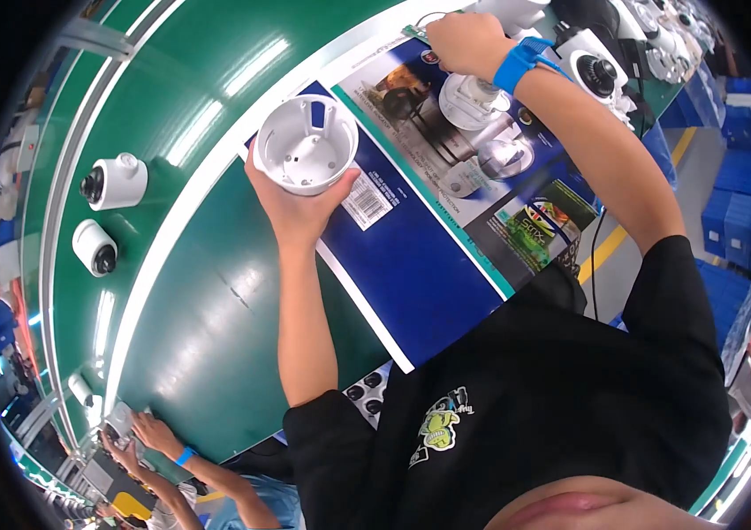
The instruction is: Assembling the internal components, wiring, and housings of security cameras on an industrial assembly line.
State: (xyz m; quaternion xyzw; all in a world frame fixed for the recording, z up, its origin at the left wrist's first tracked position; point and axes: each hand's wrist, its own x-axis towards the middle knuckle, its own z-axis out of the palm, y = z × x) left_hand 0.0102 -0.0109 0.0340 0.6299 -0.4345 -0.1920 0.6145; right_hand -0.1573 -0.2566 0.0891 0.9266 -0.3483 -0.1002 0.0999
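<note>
A dark green, glossy worktop extends beneath the left forearm. Across it lies a flat, printed cardboard sheet, part plain deep blue, part multicoloured pictures. Beyond the worktop's white edging, two white, rounded camera-like units with black lens ends rest on a green strip. The left hand is partly open, its fingers and thumb curved around a white, round, cup-shaped plastic housing, held mouth-up above the sheet's far left part. The right hand, fingers curled, is at the sheet's far edge, above a white, round plastic part; a small green, board-like piece shows at its fingertips, whether gripped cannot be told. A blue band encircles the right wrist.
</note>
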